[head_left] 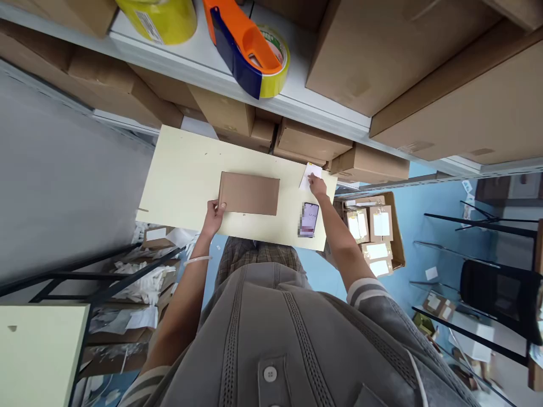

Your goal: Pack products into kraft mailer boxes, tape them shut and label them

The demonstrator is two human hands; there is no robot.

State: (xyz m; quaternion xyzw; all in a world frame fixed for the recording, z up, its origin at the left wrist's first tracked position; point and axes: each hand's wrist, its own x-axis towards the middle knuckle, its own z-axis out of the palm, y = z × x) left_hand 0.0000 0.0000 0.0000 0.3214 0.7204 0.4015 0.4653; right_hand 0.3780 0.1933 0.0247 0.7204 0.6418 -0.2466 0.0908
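Note:
A flat brown cardboard box lies in the middle of a pale yellow table. My left hand grips the box's near left corner, fingers curled on its edge. My right hand reaches to the table's far right corner and pinches a white slip of paper. A phone with a lit screen lies on the table just below that hand, near the right edge.
Shelves above hold large cardboard boxes, a yellow tape roll and an orange tape dispenser. An open box of labelled parcels sits right of the table. Paper scraps pile at the left; a black chair stands at the right.

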